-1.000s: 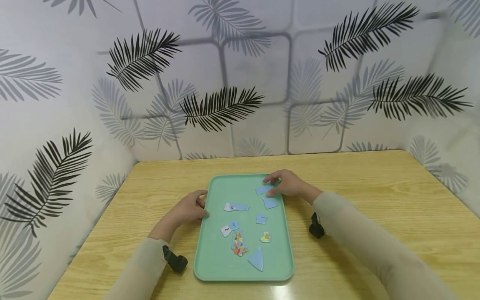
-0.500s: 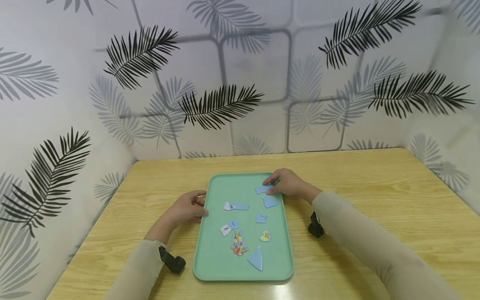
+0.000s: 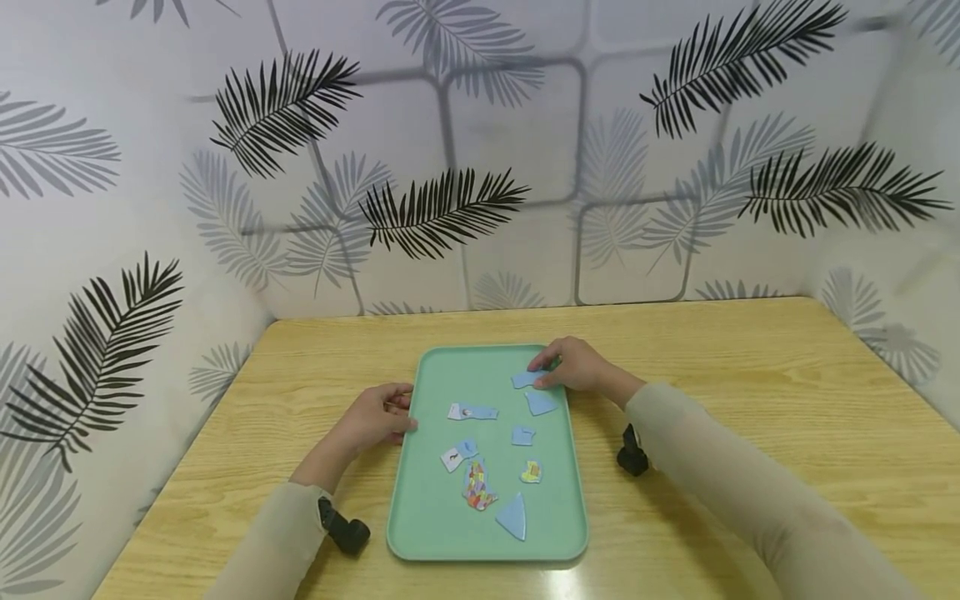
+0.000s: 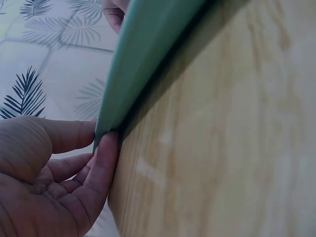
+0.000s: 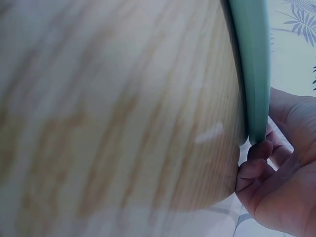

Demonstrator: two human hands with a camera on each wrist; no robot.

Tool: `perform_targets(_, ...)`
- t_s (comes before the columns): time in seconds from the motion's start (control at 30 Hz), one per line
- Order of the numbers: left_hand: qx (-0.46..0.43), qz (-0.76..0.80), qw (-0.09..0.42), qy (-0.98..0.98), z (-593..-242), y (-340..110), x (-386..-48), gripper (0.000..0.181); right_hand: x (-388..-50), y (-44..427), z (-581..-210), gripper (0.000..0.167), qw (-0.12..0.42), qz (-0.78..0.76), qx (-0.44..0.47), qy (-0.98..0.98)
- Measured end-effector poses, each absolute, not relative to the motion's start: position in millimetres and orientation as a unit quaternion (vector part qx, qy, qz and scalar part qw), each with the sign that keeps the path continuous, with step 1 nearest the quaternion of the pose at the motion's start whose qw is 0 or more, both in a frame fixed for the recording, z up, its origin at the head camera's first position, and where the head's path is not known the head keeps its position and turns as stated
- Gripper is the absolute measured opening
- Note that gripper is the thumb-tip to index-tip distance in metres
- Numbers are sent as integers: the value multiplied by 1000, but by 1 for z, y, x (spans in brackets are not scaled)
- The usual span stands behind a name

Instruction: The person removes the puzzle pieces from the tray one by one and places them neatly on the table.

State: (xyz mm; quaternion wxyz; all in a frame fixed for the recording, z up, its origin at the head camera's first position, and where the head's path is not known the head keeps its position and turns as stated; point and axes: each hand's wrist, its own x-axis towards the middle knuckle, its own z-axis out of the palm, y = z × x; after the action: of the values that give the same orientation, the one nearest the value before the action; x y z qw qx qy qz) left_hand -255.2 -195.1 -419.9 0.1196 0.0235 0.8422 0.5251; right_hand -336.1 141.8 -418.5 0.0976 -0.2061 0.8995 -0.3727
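Observation:
A green tray [image 3: 442,542] lies on the table with several flat puzzle pieces on it. My left hand [image 3: 378,417] grips the tray's left rim, its thumb over the edge and its fingers against the outer side, as the left wrist view shows. At the far right corner, my right hand [image 3: 573,367] reaches over the rim and pinches a pale blue puzzle piece [image 3: 523,380] between thumb and fingers. In the right wrist view its lower fingers [image 5: 254,168] curl by the rim. Just below lies another blue piece [image 3: 540,404]; the pinched piece is partly covered.
Other pieces on the tray are a long blue one [image 3: 480,412], a small blue one [image 3: 522,436], a yellow one [image 3: 532,472], a colourful one [image 3: 478,487] and a blue wedge [image 3: 513,517]. The wooden table [image 3: 720,375] meets a leaf-patterned wall [image 3: 510,250] behind.

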Motion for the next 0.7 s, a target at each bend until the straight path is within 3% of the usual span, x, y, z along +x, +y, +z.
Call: perform_targets(0.7,17,514,123,849,-422,-194,-257,57,-333,151,-416,25,89,-393,-212,891)
